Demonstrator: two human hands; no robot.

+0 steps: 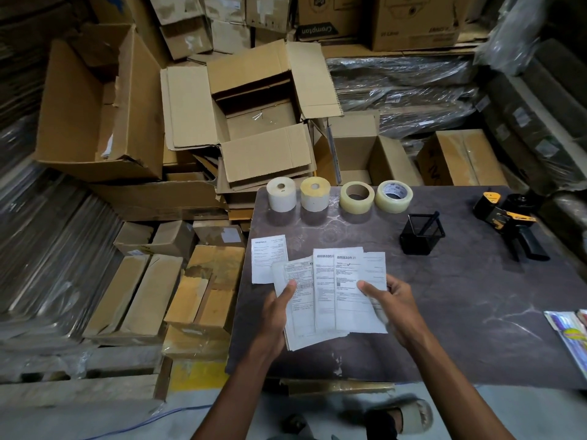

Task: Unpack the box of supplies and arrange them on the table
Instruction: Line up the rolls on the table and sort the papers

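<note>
Over the dark table (pixel 444 296), my left hand (pixel 279 312) and my right hand (pixel 386 301) both grip a fanned stack of printed paper slips (pixel 333 300), thumbs on top. One more slip (pixel 266 258) lies flat on the table to the left. Along the table's far edge stand two label rolls (pixel 281 194) (pixel 314 193) and two clear tape rolls (pixel 356 197) (pixel 394 196). A black mesh pen holder (pixel 421 235) stands right of centre. A yellow and black tape dispenser (pixel 508 220) lies at the far right. The open cardboard box (pixel 254 122) sits behind the table.
Stacks of cardboard boxes (pixel 95 106) and plastic-wrapped bundles (pixel 403 90) surround the table. Flat taped cartons (pixel 197 300) lie by the table's left edge. A colourful packet (pixel 571 338) sticks in at the right edge. My sandalled foot (pixel 403 417) shows below.
</note>
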